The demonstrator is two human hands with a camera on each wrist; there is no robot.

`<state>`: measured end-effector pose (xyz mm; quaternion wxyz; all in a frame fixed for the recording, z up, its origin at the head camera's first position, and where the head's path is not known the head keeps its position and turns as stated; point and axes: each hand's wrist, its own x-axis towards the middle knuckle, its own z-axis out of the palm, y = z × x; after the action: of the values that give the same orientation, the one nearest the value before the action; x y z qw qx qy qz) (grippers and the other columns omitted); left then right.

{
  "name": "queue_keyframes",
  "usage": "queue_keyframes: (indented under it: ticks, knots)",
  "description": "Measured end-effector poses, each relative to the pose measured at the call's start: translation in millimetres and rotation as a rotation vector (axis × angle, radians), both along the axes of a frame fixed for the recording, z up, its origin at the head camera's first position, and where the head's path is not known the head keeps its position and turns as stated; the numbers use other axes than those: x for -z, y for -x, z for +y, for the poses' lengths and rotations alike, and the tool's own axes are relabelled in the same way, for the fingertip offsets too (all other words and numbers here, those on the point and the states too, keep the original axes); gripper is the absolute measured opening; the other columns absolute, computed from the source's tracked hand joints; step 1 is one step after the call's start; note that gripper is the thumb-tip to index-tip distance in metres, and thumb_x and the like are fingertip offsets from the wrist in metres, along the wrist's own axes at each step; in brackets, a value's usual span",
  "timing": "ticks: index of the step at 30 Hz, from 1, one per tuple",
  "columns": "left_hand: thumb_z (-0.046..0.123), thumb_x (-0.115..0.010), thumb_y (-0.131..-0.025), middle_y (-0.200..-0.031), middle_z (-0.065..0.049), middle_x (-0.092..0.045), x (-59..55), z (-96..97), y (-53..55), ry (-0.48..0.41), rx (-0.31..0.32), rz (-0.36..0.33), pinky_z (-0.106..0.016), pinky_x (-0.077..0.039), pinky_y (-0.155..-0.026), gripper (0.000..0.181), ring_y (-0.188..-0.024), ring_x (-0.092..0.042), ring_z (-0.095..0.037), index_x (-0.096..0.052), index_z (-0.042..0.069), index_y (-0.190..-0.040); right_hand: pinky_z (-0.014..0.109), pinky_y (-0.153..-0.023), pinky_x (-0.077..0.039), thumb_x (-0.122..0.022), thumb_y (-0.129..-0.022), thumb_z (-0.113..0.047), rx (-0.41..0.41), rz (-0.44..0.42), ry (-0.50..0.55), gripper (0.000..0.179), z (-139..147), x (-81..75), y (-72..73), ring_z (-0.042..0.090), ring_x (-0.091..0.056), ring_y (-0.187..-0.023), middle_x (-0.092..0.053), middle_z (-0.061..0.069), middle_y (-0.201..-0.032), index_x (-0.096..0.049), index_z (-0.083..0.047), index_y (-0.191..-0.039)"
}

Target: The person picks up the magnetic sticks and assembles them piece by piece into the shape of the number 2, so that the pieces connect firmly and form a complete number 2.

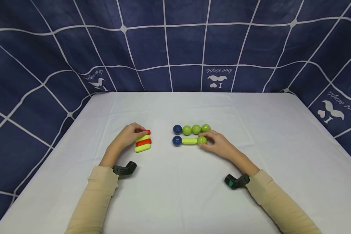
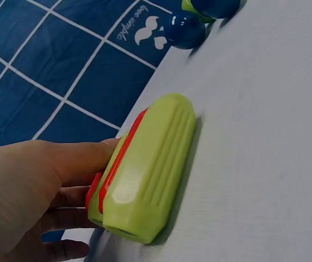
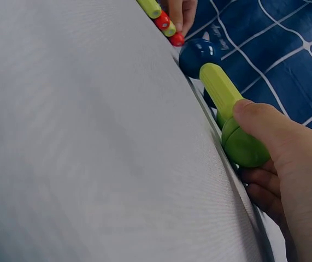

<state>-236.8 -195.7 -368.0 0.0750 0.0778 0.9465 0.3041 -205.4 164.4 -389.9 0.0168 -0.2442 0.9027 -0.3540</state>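
My left hand [image 1: 131, 134] is at the far end of a row of short rods, its thumb and fingers pinching the farthest red rod [image 1: 148, 132]. Beside that lie a yellow-green rod [image 1: 143, 138], another red rod [image 1: 143, 142] and the nearest yellow-green rod [image 2: 150, 169]. With thumb and curled fingers, my right hand [image 1: 220, 145] grips a green ball [image 3: 244, 143]. This ball sits at the right end of a yellow-green rod [image 1: 189, 141], whose left end meets a dark blue ball [image 1: 176, 140]. Part of the gripped ball is hidden by the thumb.
Just behind the joined pieces, another dark blue ball [image 1: 177, 129] and three green balls [image 1: 196, 129] stand in a row. A white cloth [image 1: 175, 195] covers the table. Navy checked fabric [image 1: 181, 45] hangs behind it and at both sides.
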Motion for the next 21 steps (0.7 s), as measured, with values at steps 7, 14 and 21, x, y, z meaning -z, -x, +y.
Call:
queue_keyframes:
  ticks: [7, 14, 21]
  knots:
    - [0.035, -0.059, -0.087, -0.099, -0.011, -0.058, -1.4, 7.8, -4.6, 0.071, -0.121, 0.129, -0.033, -0.038, -0.068, 0.036, -0.084, -0.05, -0.024, -0.064, 0.006, -0.109, 0.037, -0.085, -0.045, -0.067, -0.081, -0.032, 0.012, 0.012, 0.002, 0.044, -1, 1.9, -0.7, 0.018, -0.054, -0.096, -0.058, 0.005, -0.106, -0.057, -0.011, -0.118]
    - [0.032, -0.058, -0.088, -0.097, -0.012, -0.061, -20.0, 44.9, -17.4, -0.062, -0.14, 0.284, -0.027, -0.036, -0.057, 0.035, -0.063, -0.047, -0.019, -0.061, 0.005, -0.111, 0.036, -0.085, -0.045, -0.066, -0.082, -0.032, 0.01, 0.013, 0.012, 0.046, -5, 4.7, 0.5, 0.018, -0.054, -0.096, -0.058, 0.005, -0.106, -0.055, -0.012, -0.121]
    - [0.032, -0.058, -0.087, -0.091, -0.006, -0.067, -27.5, 99.1, -43.8, -0.225, -0.051, 0.175, -0.022, -0.041, -0.052, 0.028, -0.059, -0.056, -0.01, -0.061, 0.01, -0.105, 0.036, -0.085, -0.045, -0.067, -0.081, -0.03, -0.011, 0.027, 0.046, 0.043, -5, 5.5, 0.6, 0.017, -0.055, -0.096, -0.059, 0.003, -0.107, -0.056, -0.014, -0.12]
